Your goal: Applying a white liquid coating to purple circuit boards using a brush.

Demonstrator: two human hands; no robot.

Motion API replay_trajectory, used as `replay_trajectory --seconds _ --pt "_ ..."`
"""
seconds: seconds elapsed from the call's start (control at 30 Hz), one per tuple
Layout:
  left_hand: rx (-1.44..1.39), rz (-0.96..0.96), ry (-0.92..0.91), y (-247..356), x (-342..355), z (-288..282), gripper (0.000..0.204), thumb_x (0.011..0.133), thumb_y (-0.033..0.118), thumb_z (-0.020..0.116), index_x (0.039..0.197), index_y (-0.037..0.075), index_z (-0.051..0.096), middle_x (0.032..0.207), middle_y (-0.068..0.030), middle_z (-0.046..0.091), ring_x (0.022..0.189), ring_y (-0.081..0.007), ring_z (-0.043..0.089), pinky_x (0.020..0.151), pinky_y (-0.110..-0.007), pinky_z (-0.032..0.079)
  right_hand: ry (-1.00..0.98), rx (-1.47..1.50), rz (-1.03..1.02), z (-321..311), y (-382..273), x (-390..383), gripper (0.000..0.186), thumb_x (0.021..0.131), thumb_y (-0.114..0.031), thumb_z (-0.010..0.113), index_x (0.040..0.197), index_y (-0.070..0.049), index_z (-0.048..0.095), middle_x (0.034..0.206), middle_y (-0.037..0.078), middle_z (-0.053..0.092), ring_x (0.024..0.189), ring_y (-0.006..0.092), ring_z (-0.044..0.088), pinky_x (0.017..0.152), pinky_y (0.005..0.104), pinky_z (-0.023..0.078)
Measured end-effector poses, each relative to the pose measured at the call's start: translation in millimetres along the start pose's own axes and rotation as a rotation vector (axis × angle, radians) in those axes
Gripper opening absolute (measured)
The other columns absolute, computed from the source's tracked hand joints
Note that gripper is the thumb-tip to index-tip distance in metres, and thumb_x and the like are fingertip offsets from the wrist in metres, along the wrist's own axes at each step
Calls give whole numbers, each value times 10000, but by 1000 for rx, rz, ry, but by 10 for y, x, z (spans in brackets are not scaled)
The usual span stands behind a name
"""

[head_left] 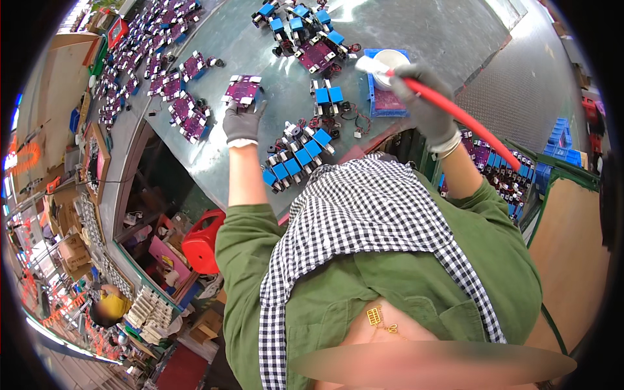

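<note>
My left hand (242,122), in a grey glove, grips a purple board assembly (243,88) with white fittings at its lower edge. My right hand (429,112), also gloved, is closed around a long red-handled brush (480,130) whose white head is over a white round tub (392,57). That tub sits on a blue tray (373,97) with pinkish contents. Blue-and-silver motor pieces with wires (302,156) lie between my arms, and a similar pair (328,96) is above them.
Many purple assemblies (188,114) cover the upper left of the metal table (182,149); a pile with blue parts (315,52) is at the back. A red stool (201,240), blue crates (559,146) and more parts (500,188) surround me. Another person (110,305) is at far lower left.
</note>
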State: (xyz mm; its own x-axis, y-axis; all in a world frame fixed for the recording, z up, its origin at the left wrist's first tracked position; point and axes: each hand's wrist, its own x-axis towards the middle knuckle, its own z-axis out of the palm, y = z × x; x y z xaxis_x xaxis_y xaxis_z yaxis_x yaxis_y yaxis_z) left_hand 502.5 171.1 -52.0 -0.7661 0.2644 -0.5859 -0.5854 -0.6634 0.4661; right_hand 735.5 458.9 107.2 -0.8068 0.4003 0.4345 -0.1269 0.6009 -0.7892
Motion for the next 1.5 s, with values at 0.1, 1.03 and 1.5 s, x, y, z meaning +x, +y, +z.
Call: replay_trajectory --seconds 0.1,1.03,1.5 --pt "152 -127 174 101 36 -215 497 1001 248 423 1451 51 342 1575 -191 241 1425 -451 236 1123 -649 234 -4 -121 115 -280 483 95 95 904 -80 644 983 -55 691 906 25 686 784 80 626 700 246 531" --pt "1838 477 70 -160 -1710 -1583 700 765 -91 520 1362 273 549 1409 -238 462 1200 -408 533 1023 -434 446 -216 -254 -363 470 222 289 187 827 -87 676 1006 -100 726 851 90 690 796 267 633 750 348 507" --pt "1774 361 342 -194 -1581 -1484 809 652 382 872 1319 95 517 1185 -172 623 1032 -325 639 912 -422 510 -200 29 -228 644 -1 234 220 845 -96 672 1058 -46 695 894 107 709 821 215 681 735 317 534"
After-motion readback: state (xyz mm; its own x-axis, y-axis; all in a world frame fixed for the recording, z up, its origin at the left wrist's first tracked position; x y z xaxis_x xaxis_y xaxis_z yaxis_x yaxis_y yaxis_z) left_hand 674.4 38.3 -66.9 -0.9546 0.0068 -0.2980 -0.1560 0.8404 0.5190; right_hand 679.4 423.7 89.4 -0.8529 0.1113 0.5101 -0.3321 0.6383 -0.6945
